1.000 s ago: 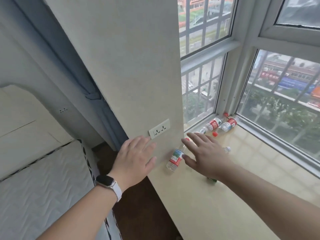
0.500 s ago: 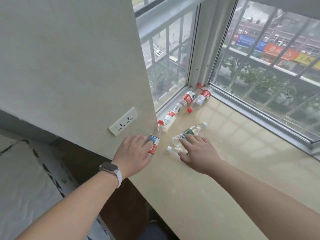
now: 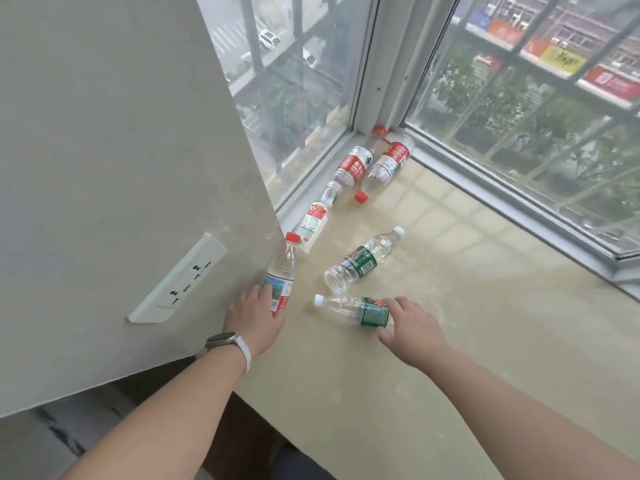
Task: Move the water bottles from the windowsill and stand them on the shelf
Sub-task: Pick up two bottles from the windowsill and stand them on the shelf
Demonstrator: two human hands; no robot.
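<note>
Pale stone windowsill strewn with lying water bottles: left hand grips a blue-labelled bottle, right hand a green-labelled bottle near its base; seemingly empty, they'd be light, crushable, slick, best held mid-body.

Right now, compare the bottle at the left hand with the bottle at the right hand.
The red-capped bottle, at the left hand, has a blue-and-red label; the white-capped bottle, at the right hand, a green one. The red-capped bottle points toward the window, the white-capped bottle to the left. Both are clear and lie on the windowsill.
</note>
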